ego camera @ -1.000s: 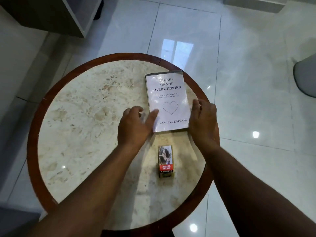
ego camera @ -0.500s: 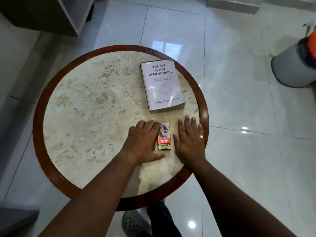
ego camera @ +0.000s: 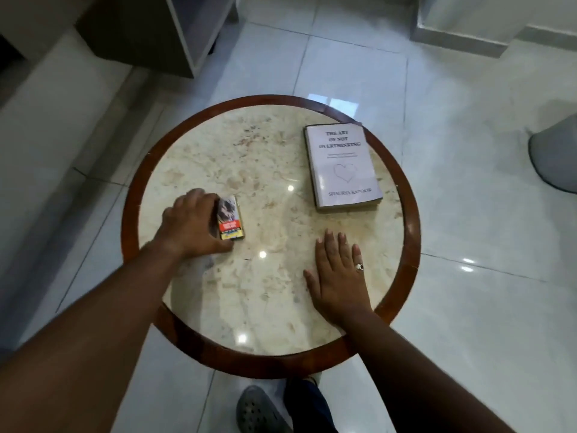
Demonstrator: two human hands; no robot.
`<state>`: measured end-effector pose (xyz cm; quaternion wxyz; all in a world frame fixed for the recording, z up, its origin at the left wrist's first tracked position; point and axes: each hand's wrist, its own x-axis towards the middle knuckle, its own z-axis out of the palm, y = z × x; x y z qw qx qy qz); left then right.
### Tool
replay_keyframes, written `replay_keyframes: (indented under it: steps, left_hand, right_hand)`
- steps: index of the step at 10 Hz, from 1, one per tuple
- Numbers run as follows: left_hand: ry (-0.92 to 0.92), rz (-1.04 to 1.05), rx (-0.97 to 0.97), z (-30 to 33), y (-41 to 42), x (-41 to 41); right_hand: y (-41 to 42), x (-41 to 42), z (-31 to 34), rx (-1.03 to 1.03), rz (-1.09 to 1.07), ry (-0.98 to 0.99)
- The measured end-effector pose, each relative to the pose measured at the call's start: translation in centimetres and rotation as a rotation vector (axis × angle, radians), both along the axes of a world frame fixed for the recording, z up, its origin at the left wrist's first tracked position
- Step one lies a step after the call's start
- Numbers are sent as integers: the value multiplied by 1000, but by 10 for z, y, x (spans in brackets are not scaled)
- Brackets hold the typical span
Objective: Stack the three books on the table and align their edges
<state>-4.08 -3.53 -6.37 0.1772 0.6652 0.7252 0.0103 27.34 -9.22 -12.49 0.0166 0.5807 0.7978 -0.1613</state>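
Observation:
A white-covered book (ego camera: pixel 342 167), titled "The Art of Not Overthinking", lies flat on the far right of the round marble table (ego camera: pixel 249 170). Its near edge looks thick; I cannot tell whether other books lie under it. My left hand (ego camera: pixel 190 226) curls around the left side of a small colourful packet (ego camera: pixel 230 218) at the table's left. My right hand (ego camera: pixel 338 276) rests flat on the marble near the front right, fingers spread, holding nothing, a hand's length short of the book.
A brown wooden rim (ego camera: pixel 409 214) rings the table. Glossy white floor tiles surround it. A grey rounded object (ego camera: pixel 555 157) stands at the right and a cabinet (ego camera: pixel 156 26) at the far left. My grey shoe (ego camera: pixel 256 410) shows under the near edge.
Both hands left the book and came to the packet near the front. My left hand then carried the packet to the table's left, while the right hand stayed flat.

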Motion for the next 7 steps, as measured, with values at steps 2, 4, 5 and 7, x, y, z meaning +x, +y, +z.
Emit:
replay_keyframes:
  steps: [2,4,5,7]
  left_hand:
    - [-12,34,-61,-3,27,-38]
    - [-31,1,-51,-5,42,-39]
    - [-32,1,-65,-4,45,-41]
    - [-2,11,-48,0,45,-35]
  right_hand:
    - [17,-34,-3,61,47,-56]
    - [20,-36,-4,72,64,-72]
    - [21,-36,-3,58,56,-79]
    - [21,-37,-3,97,57,-40]
